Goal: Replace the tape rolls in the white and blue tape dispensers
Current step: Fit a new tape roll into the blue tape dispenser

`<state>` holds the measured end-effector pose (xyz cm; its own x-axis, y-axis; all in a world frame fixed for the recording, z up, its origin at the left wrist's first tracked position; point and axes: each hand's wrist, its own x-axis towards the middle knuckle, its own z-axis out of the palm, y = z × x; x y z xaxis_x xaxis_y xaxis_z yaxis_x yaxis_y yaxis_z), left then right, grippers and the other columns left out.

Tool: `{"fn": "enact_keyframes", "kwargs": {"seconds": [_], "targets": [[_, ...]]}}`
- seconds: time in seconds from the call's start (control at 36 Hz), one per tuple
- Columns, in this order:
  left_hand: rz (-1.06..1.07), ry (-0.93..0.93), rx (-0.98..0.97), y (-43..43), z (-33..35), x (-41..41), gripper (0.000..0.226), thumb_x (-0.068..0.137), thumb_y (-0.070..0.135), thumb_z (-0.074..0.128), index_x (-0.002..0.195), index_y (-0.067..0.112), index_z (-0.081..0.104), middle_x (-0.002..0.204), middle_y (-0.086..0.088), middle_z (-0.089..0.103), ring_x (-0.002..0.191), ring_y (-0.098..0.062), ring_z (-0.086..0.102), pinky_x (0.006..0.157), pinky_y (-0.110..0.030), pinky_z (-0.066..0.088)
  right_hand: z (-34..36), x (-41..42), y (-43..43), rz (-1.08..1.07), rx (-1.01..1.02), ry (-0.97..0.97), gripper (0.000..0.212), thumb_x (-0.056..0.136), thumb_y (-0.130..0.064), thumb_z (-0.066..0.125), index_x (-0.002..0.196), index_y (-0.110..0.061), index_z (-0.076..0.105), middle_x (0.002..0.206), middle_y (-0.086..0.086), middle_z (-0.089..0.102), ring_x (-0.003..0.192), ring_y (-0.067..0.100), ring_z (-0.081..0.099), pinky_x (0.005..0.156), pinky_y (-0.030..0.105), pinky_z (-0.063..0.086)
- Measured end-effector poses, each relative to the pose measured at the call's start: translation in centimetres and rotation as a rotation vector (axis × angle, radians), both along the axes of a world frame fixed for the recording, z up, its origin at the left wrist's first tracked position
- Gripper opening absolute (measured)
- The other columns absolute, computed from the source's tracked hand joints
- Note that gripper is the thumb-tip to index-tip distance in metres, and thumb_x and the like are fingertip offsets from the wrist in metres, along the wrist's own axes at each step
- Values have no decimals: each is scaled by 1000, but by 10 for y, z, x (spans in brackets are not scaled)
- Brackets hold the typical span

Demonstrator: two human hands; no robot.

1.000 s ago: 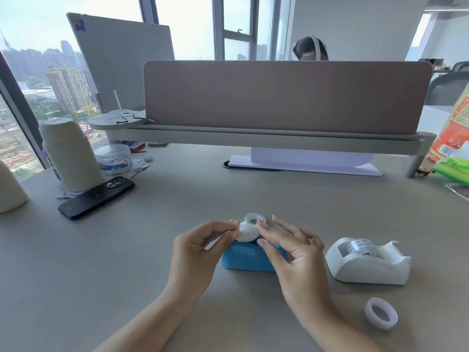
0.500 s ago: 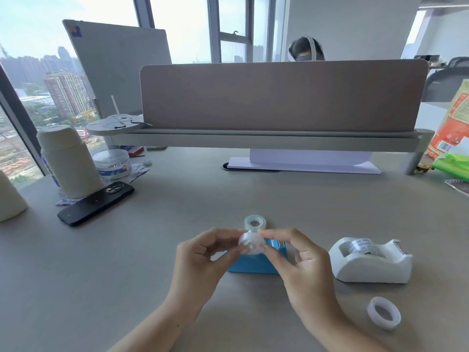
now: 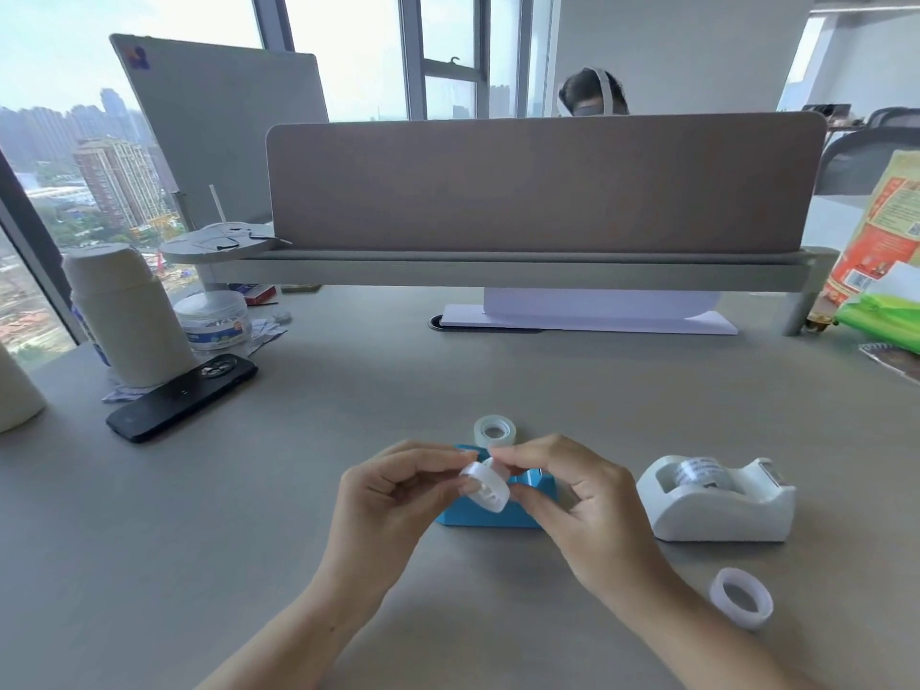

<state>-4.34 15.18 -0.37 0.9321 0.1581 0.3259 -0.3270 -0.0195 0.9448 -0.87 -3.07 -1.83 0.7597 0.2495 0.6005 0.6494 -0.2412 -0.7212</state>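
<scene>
Both my hands hold a small white tape roll on its spool [image 3: 485,488] just above the blue tape dispenser [image 3: 490,515]. My left hand [image 3: 393,505] pinches its left side and my right hand [image 3: 572,500] pinches its top and right side. The blue dispenser is mostly hidden behind my fingers. A clear tape roll [image 3: 494,430] lies flat on the desk just beyond it. The white tape dispenser [image 3: 717,500] stands to the right with a roll seated inside. Another white tape roll [image 3: 741,597] lies near the front right.
A black phone [image 3: 181,398], a white bottle [image 3: 127,316] and a round tub [image 3: 214,321] sit at the left. A desk divider [image 3: 542,181] with a shelf runs across the back, a person behind it. An orange bag [image 3: 876,231] and a green pack [image 3: 881,316] are at the right.
My hands have drawn the roll toward me and lifted it off the blue dispenser, turning it. The clear roll behind, earlier partly covered by my fingers, now shows fully.
</scene>
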Motion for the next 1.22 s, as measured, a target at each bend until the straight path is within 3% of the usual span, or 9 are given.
{"fn": "enact_keyframes", "kwargs": {"seconds": [0.31, 0.42, 0.53, 0.67, 0.78, 0.94, 1.03, 1.11, 1.22], "targets": [[20, 44, -32, 0, 0, -3, 18, 63, 9, 80, 77, 19, 81, 82, -4, 81, 76, -10, 76, 74, -17, 58, -5, 10, -5, -84, 17, -37, 23, 78, -9, 79, 98, -18, 73, 97, -11, 66, 89, 10, 65, 85, 20, 51], [-5, 128, 108, 8, 3, -13, 21, 71, -4, 80, 74, 17, 81, 81, -3, 81, 76, -9, 76, 75, -16, 57, -6, 10, -11, -107, 193, 135, 23, 82, -4, 76, 96, -21, 68, 106, -10, 74, 104, 13, 68, 95, 30, 53], [-131, 310, 327, 13, 2, -15, 25, 74, -3, 82, 74, 22, 82, 79, -5, 81, 76, -12, 77, 81, -25, 60, -10, 7, -11, -128, 236, 183, 23, 83, -6, 76, 94, -25, 67, 97, -7, 74, 95, 14, 69, 93, 33, 53], [-74, 388, 503, 7, -2, -16, 16, 73, 5, 86, 76, 20, 82, 75, -1, 81, 69, -14, 77, 73, -21, 60, -14, 6, -8, -154, 214, 190, 22, 82, -10, 78, 94, -26, 68, 91, -10, 71, 83, 10, 64, 86, 23, 51], [1, 423, 543, 3, -9, -20, 17, 70, 10, 87, 78, 23, 81, 76, -1, 80, 78, -23, 76, 79, -32, 61, -14, 5, -8, -160, 191, 168, 22, 82, -9, 77, 95, -26, 71, 89, -9, 69, 82, 9, 62, 83, 19, 49], [78, 368, 607, -9, -15, -25, 15, 72, 22, 86, 76, 35, 79, 73, 12, 78, 67, -4, 71, 74, -24, 58, -16, 7, -8, -193, 211, 165, 23, 82, -10, 77, 97, -25, 71, 89, -2, 68, 81, 14, 61, 83, 22, 50], [131, 288, 614, -14, -13, -27, 15, 73, 28, 85, 77, 40, 78, 71, 14, 75, 60, -4, 63, 67, -21, 54, -16, 8, -9, -211, 230, 172, 22, 84, -12, 75, 102, -24, 71, 89, -4, 66, 82, 15, 61, 81, 17, 48], [188, 160, 559, -14, -1, -18, 12, 74, 24, 86, 79, 33, 80, 64, 9, 73, 53, -1, 56, 57, -8, 43, -17, 10, -8, -233, 249, 166, 23, 89, -13, 71, 107, -26, 70, 95, -3, 65, 83, 12, 62, 79, 12, 46], [195, 84, 609, -15, 24, 12, 13, 78, 33, 81, 89, 38, 76, 66, 9, 70, 53, -1, 53, 56, -6, 41, -19, 13, -10, -256, 267, 163, 23, 93, -16, 65, 113, -28, 68, 101, -3, 62, 87, 11, 63, 79, 12, 48]]}}
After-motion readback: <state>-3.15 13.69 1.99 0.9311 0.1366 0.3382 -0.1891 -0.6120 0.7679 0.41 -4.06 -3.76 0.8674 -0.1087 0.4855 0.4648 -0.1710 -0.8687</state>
